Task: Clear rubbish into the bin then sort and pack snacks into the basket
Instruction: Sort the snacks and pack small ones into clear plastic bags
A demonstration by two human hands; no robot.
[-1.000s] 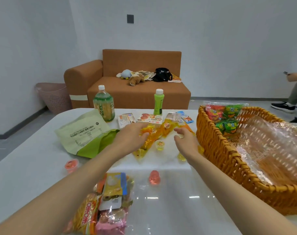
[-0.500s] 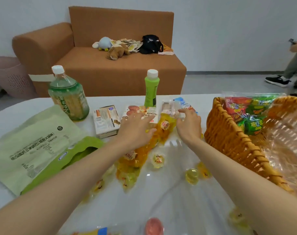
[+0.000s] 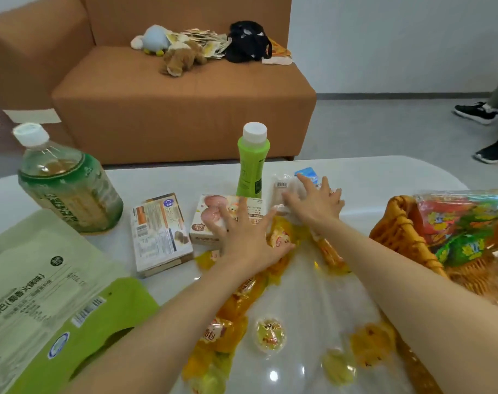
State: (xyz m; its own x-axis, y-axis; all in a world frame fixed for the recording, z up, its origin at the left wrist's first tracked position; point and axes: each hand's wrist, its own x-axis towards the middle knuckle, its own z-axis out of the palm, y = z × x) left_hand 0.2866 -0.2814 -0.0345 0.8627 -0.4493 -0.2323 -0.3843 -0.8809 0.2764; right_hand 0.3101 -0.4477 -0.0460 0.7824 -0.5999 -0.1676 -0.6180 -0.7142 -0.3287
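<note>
We see: glossy white table | far: clear green-tea bottle, slim lime-green bottle | middle: two printed cardboard boxes, yellow jelly cups | left: pale green pouch | right: orange wicker basket

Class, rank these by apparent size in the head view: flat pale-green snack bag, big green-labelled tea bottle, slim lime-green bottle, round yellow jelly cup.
1. Flat pale-green snack bag, though nearness enlarges it.
2. Big green-labelled tea bottle.
3. Slim lime-green bottle.
4. Round yellow jelly cup.
</note>
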